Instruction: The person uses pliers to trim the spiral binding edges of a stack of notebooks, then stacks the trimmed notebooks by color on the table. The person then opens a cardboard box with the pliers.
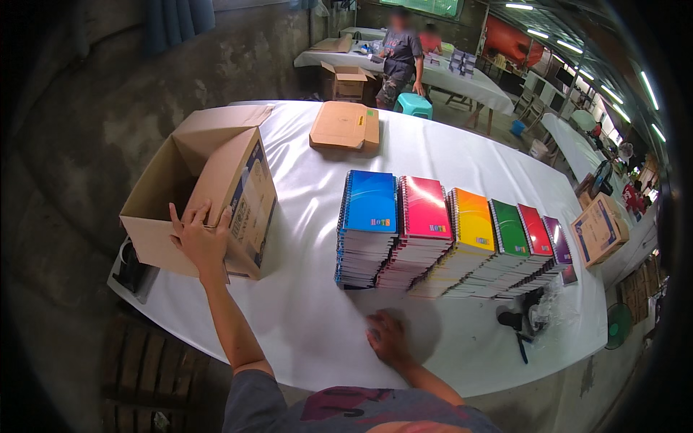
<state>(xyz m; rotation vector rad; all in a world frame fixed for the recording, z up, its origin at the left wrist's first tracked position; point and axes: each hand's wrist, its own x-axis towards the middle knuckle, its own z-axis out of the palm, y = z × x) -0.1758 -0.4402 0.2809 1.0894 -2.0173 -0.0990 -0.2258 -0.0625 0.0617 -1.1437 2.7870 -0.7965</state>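
Note:
A cardboard box (pixel 249 202) with raised flaps stands at the left of the table. My left hand (pixel 202 234) lies against its near flap, fingers spread and touching the cardboard. Low in the middle, my right hand (pixel 388 338) rests on the white tabletop with curled fingers; a small dark spot shows at the fingertips, too small to name. Just beyond it stand stacks of spiral notebooks: a blue stack (pixel 369 202), a pink stack (pixel 426 206), a yellow stack (pixel 473 220), a green stack (pixel 510 227), a red stack (pixel 535 229) and a purple stack (pixel 558 239).
Flattened cardboard (pixel 343 124) lies at the table's far edge. Right of the stacks are clear plastic wrap (pixel 554 312) and a black-handled tool (pixel 521 349). Another carton (pixel 599 229) stands beyond the right edge. A person (pixel 399 58) stands behind, beside a teal stool (pixel 413 105).

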